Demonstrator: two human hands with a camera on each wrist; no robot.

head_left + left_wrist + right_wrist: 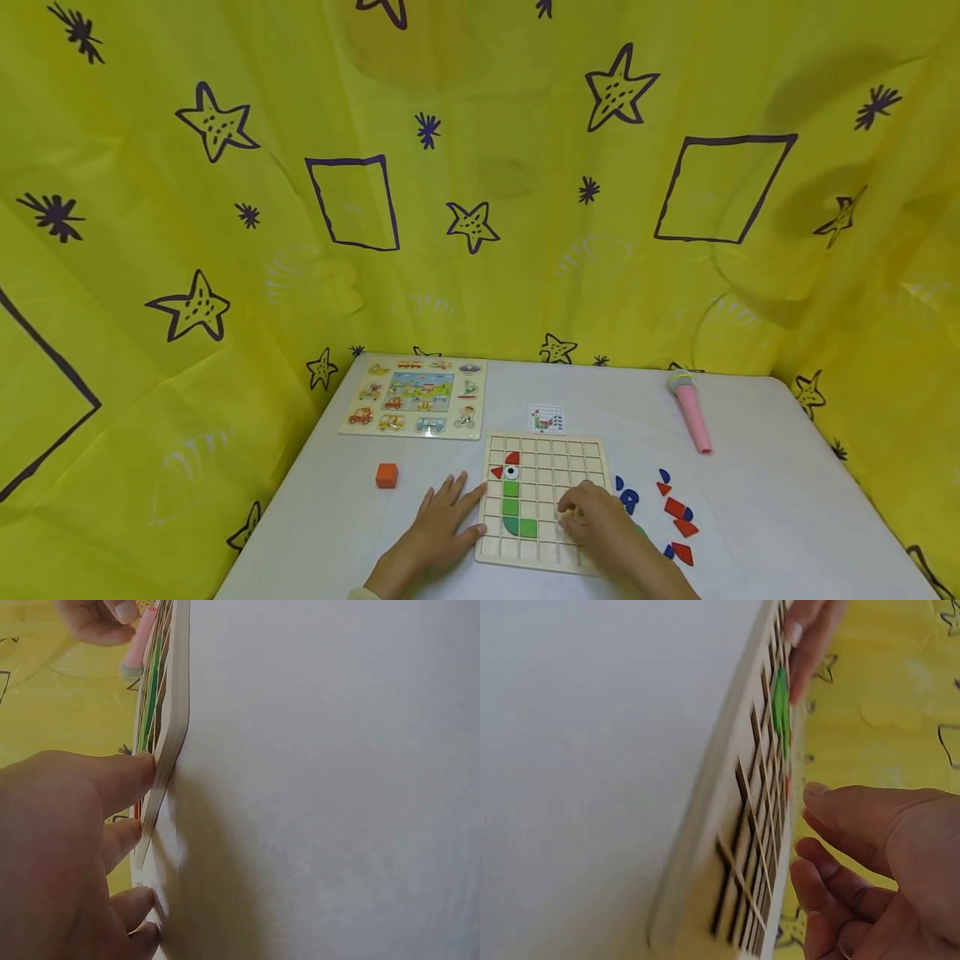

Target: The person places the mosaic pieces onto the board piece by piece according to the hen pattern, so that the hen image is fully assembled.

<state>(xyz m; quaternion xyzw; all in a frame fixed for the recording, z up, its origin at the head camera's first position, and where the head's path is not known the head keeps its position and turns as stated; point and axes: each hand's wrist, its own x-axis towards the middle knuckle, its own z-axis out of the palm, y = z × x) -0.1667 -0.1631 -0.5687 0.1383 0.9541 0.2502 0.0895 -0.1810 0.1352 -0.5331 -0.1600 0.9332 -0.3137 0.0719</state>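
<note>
The right hand (600, 521) hovers over the wooden grid board (581, 454), fingers loosely curled, holding nothing visible. Left of it, the left hand (442, 521) rests flat, fingertips against the board's edge. The board looks stiff and light, best steadied by its rim. Beyond the right hand lie small red and blue pieces (675, 508).

Pale matt wooden grid board (545, 467), smooth white tabletop (772, 508), soft creased yellow cloth backdrop (480, 167).
</note>
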